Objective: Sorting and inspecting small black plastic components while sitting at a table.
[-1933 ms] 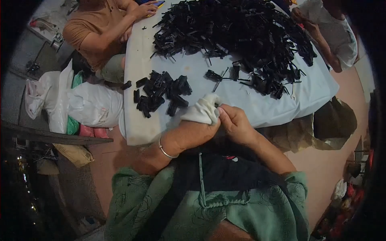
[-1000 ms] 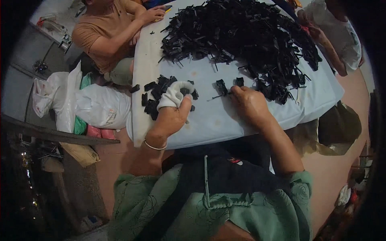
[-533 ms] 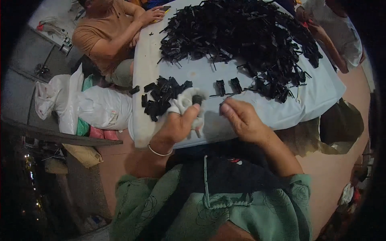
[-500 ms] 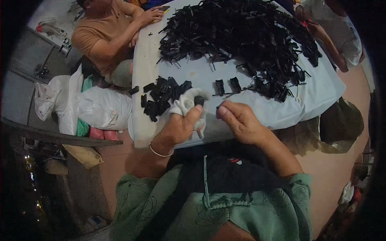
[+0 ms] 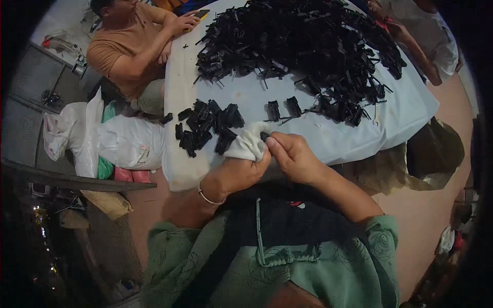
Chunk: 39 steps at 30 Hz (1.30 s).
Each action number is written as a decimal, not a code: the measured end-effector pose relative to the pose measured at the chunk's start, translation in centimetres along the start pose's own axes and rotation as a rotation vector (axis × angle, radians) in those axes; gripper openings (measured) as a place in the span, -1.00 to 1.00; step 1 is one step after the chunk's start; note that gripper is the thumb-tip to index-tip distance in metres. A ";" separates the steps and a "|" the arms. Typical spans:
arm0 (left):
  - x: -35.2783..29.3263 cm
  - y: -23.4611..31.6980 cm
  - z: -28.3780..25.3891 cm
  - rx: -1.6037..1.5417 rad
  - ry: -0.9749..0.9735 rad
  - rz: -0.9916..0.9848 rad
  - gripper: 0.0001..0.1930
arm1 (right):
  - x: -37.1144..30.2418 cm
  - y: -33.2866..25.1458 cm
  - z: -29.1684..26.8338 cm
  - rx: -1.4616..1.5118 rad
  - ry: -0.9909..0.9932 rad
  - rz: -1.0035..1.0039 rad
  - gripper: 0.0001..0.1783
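Observation:
Close to the near edge of the table, my left hand [image 5: 239,170] is closed on a white cloth [image 5: 246,146] that covers its fingers. A small dark piece [image 5: 264,136] shows at the cloth's edge, mostly hidden. My right hand [image 5: 297,158] pinches at this piece, its fingertips touching the cloth. Just beyond my left hand lies a small heap of black plastic parts [image 5: 201,123]. Two similar black parts, one on the left [image 5: 273,110] and one on the right [image 5: 293,106], lie side by side past my hands.
A large pile of black parts with thin prongs [image 5: 292,46] covers the far side of the pale-covered table [image 5: 405,113]. One person [image 5: 126,56] sits at the left holding a phone [image 5: 202,14]; another person's arm [image 5: 418,56] reaches in at the right. White sacks [image 5: 128,138] stand left of the table.
My hands have come together: the right has moved left to the cloth, where it now meets the dark piece. The whole view has shifted slightly.

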State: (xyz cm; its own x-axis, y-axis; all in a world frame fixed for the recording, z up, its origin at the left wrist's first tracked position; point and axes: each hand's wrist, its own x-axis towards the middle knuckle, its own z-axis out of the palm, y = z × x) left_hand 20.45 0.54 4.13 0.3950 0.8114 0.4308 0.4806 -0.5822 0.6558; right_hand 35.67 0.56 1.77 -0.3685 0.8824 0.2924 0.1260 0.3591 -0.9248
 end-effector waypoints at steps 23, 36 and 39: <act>5.6 -3.3 2.4 0.199 -0.206 -0.250 -0.75 | 0.8 5.0 -3.4 -0.851 0.085 -0.287 -0.75; 6.1 -2.9 5.0 0.438 -0.240 -0.071 -0.82 | -1.1 3.7 -4.9 -0.887 0.100 -0.221 -0.83; 6.0 -3.2 4.8 0.346 -0.239 -0.052 -0.86 | -1.3 4.4 -5.3 -0.878 0.057 -0.264 -0.87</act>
State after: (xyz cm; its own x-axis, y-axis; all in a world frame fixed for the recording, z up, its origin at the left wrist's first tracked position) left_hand 25.04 7.01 1.64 0.5145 0.8289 0.2197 0.7229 -0.5571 0.4088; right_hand 41.57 2.60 -1.35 -0.4415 0.7443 0.5011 0.7072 0.6324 -0.3162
